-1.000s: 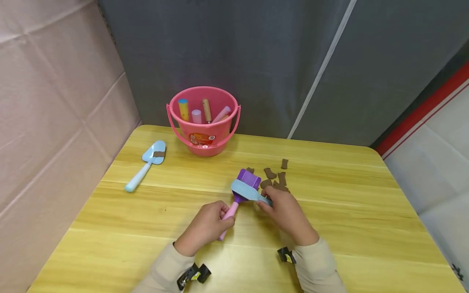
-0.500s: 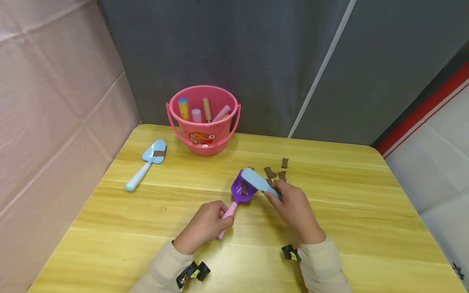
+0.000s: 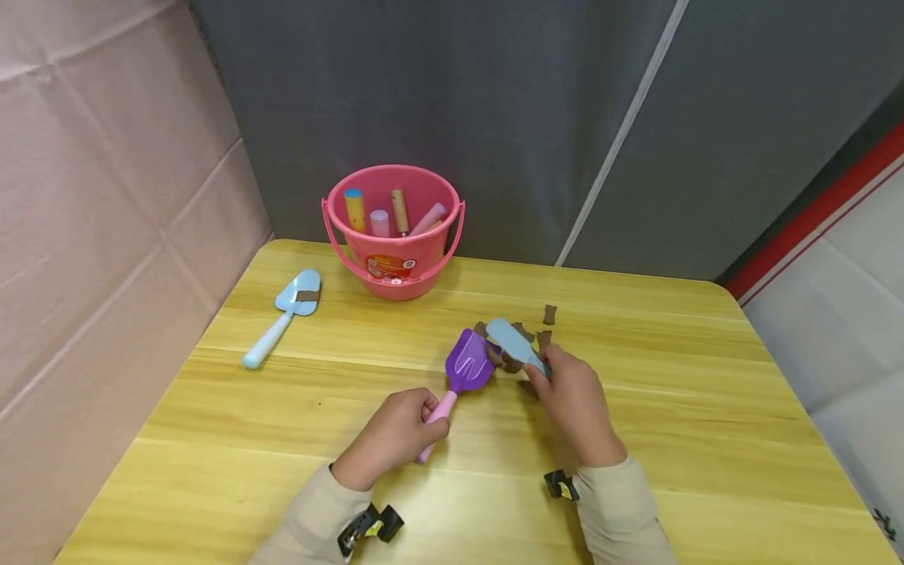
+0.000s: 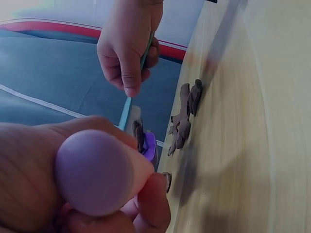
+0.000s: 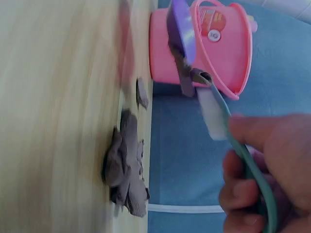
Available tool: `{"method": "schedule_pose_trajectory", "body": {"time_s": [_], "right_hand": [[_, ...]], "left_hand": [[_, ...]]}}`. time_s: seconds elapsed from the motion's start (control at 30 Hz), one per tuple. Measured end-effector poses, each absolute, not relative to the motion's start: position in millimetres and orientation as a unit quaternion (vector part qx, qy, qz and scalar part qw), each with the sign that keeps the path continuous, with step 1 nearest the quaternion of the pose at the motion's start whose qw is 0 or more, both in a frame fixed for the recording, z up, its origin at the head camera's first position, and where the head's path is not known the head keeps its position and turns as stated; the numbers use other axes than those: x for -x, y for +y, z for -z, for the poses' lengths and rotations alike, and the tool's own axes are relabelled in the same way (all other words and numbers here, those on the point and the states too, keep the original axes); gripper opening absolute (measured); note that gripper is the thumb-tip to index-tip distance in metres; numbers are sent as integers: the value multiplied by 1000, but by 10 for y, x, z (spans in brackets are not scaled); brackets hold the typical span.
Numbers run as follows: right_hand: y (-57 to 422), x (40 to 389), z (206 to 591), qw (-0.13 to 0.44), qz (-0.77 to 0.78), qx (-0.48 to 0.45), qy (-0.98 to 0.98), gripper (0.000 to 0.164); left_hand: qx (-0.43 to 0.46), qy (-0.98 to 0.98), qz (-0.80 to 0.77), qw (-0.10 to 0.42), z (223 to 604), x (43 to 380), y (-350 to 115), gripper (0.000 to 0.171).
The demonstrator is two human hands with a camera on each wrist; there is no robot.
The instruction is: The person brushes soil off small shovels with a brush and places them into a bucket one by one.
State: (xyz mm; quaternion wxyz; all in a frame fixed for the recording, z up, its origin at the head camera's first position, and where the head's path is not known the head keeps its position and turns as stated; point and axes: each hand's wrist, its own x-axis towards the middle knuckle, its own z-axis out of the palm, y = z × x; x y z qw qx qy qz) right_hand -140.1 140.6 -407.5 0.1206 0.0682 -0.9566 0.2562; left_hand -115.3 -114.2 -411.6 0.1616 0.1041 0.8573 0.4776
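My left hand (image 3: 395, 435) grips the pink handle of a toy shovel (image 3: 469, 362) with a purple scoop; the handle's rounded end fills much of the left wrist view. My right hand (image 3: 575, 400) holds a small light blue brush (image 3: 512, 341), pale bristles (image 5: 212, 114) showing below its back in the right wrist view. Brown clay-like scraps (image 5: 184, 73) stick out at the scoop's edge, right at the brush tip and raised off the table. More scraps (image 5: 126, 170) lie heaped on the table beneath the right hand, partly hidden by the brush in the head view.
A pink bucket (image 3: 391, 271) with several tool handles stands at the back. On the left lies a light blue trowel (image 3: 271, 337) bearing a brown scrap (image 3: 308, 296). One lone scrap (image 3: 550, 315) sits toward the back of the wooden table (image 3: 706, 408), before a grey curtain.
The brush has swept right from over the purple scoop to its right edge. A brown scrap seen inside the scoop half a second ago now shows at that edge. The left hand stays nearly still.
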Motion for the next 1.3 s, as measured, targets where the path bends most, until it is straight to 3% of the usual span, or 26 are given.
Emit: {"method": "schedule_pose_trajectory", "body": {"time_s": [0.13, 0.37, 0.57, 0.83, 1.07, 1.3], "right_hand": [[1428, 1399, 4047, 143, -264, -58, -952, 17], [1340, 1338, 4054, 63, -267, -196, -941, 17], [1296, 1337, 4081, 24, -243, -177, -953, 19], [1492, 1374, 4000, 146, -233, -44, -960, 19], [1428, 1361, 4005, 82, -265, -120, -953, 16], [1362, 1361, 4069, 57, -269, -150, -950, 14]], "left_hand": [[-98, 850, -486, 176, 4129, 1143, -1145, 14], [-103, 853, -483, 167, 4123, 1135, -1153, 13], [-103, 853, -485, 164, 4119, 1134, -1161, 14], [-105, 852, -482, 172, 4152, 1131, -1159, 15], [-110, 855, -477, 170, 4162, 1136, -1161, 15], [-104, 857, -476, 169, 4150, 1147, -1166, 14]]}}
